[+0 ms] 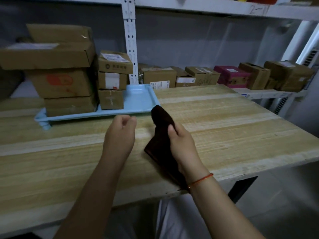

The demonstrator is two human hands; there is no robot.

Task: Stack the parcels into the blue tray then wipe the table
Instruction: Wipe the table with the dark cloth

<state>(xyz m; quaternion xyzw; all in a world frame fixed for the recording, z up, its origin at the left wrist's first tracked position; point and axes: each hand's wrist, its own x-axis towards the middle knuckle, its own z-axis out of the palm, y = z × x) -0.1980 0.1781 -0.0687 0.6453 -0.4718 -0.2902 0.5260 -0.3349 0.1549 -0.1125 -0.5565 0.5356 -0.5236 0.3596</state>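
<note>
Over the near edge of the table: cloth in hand, wiping about to start.

Nearest the camera, the right hand (179, 140) grips a dark brown cloth (162, 152) with thumb and fingers curled round its upper fold, the rest hanging down towards the wooden table (233, 128). Just beside it the left hand (120, 131) hovers with fingers loosely curled and holds nothing. Further back on the left, the parcels (69, 80) stand stacked in two piles in the blue tray (139, 99), so stacking looks done and wiping is the step in hand. The next move probably calls for spreading or folding the cloth flat, then pressing it down and sweeping across the bare wood. Beyond, more boxes (224, 76) line a white shelf (259, 94).
</note>
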